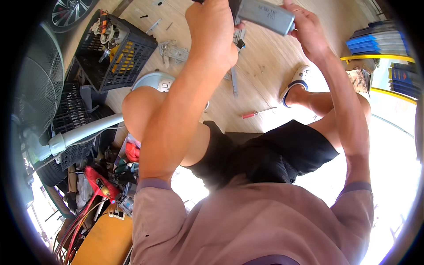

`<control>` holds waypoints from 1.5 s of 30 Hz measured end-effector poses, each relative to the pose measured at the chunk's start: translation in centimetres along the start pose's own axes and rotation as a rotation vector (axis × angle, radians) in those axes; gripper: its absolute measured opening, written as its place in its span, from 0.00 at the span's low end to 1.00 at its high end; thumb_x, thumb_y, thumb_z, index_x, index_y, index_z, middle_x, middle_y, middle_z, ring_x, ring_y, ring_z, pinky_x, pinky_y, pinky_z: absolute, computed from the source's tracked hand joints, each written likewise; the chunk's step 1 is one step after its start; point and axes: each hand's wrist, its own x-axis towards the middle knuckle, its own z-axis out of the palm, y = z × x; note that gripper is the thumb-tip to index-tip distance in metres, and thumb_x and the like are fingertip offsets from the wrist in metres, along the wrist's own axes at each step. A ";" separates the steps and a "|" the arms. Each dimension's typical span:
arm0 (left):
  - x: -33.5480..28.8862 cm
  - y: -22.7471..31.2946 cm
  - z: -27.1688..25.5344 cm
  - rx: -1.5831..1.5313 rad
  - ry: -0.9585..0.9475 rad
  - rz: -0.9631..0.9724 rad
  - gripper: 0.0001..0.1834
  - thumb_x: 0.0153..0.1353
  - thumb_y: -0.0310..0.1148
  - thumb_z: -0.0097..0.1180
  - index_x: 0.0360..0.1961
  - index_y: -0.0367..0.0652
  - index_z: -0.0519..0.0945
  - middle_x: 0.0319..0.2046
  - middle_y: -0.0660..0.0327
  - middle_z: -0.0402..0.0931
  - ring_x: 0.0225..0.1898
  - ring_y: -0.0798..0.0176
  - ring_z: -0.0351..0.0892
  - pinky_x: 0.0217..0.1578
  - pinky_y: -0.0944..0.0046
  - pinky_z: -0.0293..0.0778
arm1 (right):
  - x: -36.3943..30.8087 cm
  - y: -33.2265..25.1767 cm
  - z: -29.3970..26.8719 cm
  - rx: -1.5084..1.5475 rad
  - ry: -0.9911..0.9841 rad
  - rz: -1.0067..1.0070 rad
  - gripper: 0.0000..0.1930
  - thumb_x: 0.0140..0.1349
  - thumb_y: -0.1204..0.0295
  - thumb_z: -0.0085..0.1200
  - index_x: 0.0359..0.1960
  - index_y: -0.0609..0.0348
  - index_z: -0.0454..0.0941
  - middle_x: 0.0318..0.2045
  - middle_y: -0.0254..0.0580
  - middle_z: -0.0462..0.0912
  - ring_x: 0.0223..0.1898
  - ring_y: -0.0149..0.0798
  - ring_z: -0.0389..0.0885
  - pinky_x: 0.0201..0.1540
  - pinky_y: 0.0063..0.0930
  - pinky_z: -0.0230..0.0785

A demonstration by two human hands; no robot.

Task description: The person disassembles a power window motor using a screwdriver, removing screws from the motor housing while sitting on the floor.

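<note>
A grey, box-shaped metal part with stamped marks on one face is held up at the top of the view, tilted down to the right. My left hand is closed around its left end, where a dark piece also shows; a fingertip appears under the edge. On the right end, the fingers and thumb of my right hand pinch the part. Just below my left hand, a narrow metal strip lies on the floor. The upper edge of the picture cuts off some of what my left hand holds.
A red-handled screwdriver and metal fittings lie on the wooden floor. Left stand black crates, a fan and a pale pipe. A yellow-edged shelf with blue packs is right; an orange-yellow case sits lower left.
</note>
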 end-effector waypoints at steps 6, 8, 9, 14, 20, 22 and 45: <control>-0.9 2.5 -1.8 0.090 0.014 -0.165 0.26 0.55 0.59 0.64 0.32 0.44 0.79 0.24 0.66 0.76 0.21 0.72 0.72 0.20 0.71 0.63 | -2.4 18.1 2.2 -1.219 -0.366 0.185 0.17 0.62 0.58 0.50 0.42 0.59 0.77 0.38 0.58 0.82 0.43 0.58 0.80 0.49 0.49 0.71; -1.4 3.6 0.4 0.055 0.063 -0.311 0.25 0.55 0.58 0.64 0.32 0.44 0.79 0.24 0.66 0.77 0.21 0.72 0.72 0.20 0.72 0.63 | -6.4 24.8 -0.3 -1.297 -0.539 0.183 0.20 0.58 0.61 0.52 0.50 0.57 0.74 0.49 0.57 0.77 0.50 0.58 0.77 0.50 0.52 0.71; -1.5 3.5 0.9 0.042 0.072 -0.355 0.25 0.55 0.58 0.64 0.32 0.44 0.79 0.24 0.66 0.77 0.21 0.72 0.72 0.20 0.72 0.63 | -7.9 27.5 -1.0 -1.312 -0.652 0.263 0.21 0.58 0.62 0.52 0.52 0.55 0.73 0.51 0.55 0.75 0.52 0.58 0.76 0.50 0.53 0.71; -1.5 1.5 -2.9 -0.097 -0.152 -0.169 0.24 0.53 0.55 0.67 0.36 0.47 0.78 0.24 0.69 0.76 0.21 0.74 0.73 0.18 0.70 0.65 | -13.9 33.7 5.1 -1.517 -0.844 -0.035 0.23 0.59 0.61 0.56 0.56 0.49 0.71 0.52 0.49 0.74 0.52 0.53 0.76 0.44 0.51 0.72; -2.6 2.7 -2.8 -0.089 -0.035 -0.270 0.23 0.54 0.56 0.66 0.36 0.49 0.77 0.26 0.70 0.76 0.23 0.76 0.73 0.20 0.71 0.65 | -14.0 35.4 7.0 -1.515 -1.005 -0.034 0.18 0.61 0.62 0.55 0.54 0.40 0.73 0.47 0.43 0.78 0.48 0.47 0.79 0.40 0.46 0.73; -2.2 2.3 -3.1 -0.116 -0.060 -0.353 0.24 0.54 0.57 0.65 0.37 0.50 0.76 0.26 0.72 0.75 0.25 0.76 0.73 0.21 0.72 0.65 | -12.2 34.3 7.2 -1.538 -1.056 -0.042 0.18 0.60 0.61 0.56 0.53 0.39 0.74 0.46 0.43 0.79 0.47 0.47 0.80 0.40 0.45 0.74; -0.6 2.2 -0.6 -0.085 -0.028 -0.157 0.25 0.53 0.62 0.63 0.36 0.53 0.76 0.29 0.71 0.74 0.32 0.73 0.72 0.30 0.68 0.64 | -8.7 -12.5 -3.9 0.240 0.105 -0.866 0.12 0.65 0.74 0.53 0.49 0.66 0.74 0.45 0.53 0.78 0.39 0.44 0.83 0.38 0.29 0.79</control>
